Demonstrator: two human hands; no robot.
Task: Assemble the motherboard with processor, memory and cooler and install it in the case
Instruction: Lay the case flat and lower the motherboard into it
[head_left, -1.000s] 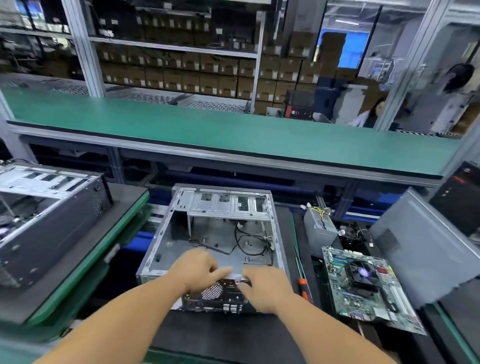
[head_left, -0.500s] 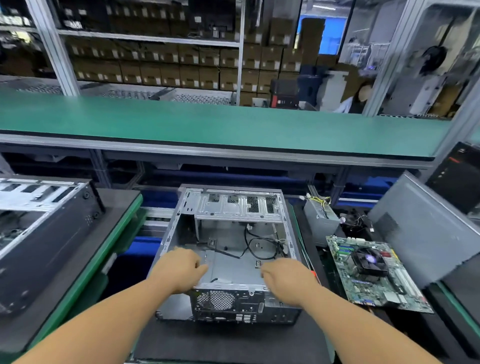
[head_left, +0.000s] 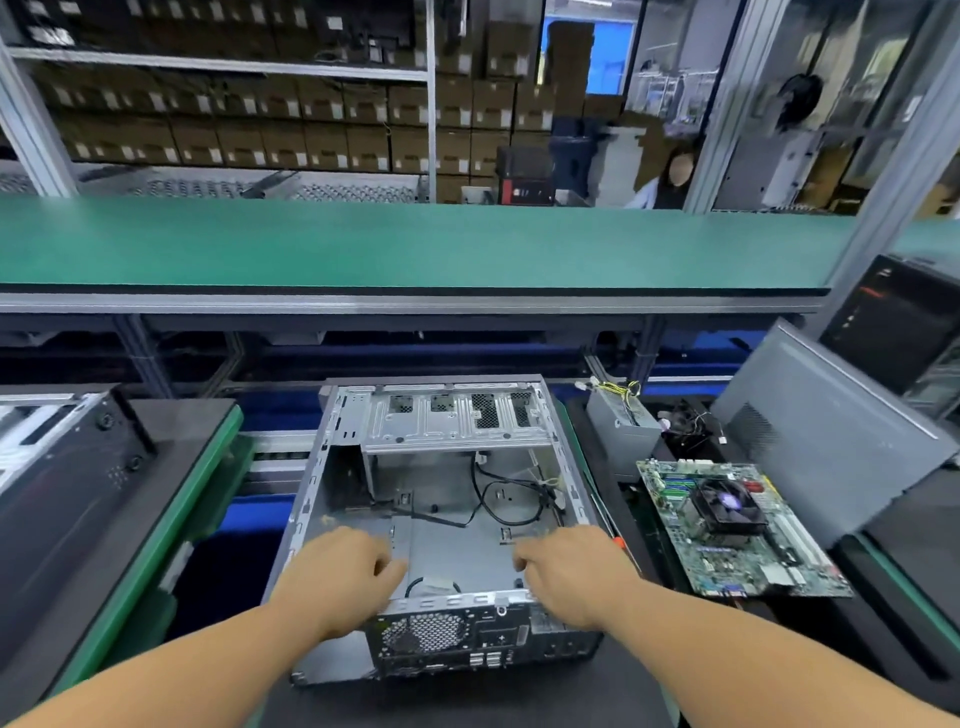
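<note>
Now both hands (head_left: 343, 577) hover inside open case (head_left: 447, 525).

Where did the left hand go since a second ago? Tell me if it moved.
Yes. The left hand slid left along the rear edge of the case, away from the fan grille, which it covered earlier.

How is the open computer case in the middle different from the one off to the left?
The middle case sits fully in view with both hands over its near end; the left case is untouched and cut off by the picture's edge. The middle case shows loose black cables inside; the left case's inside is hidden. Both lie open-side up.
</note>
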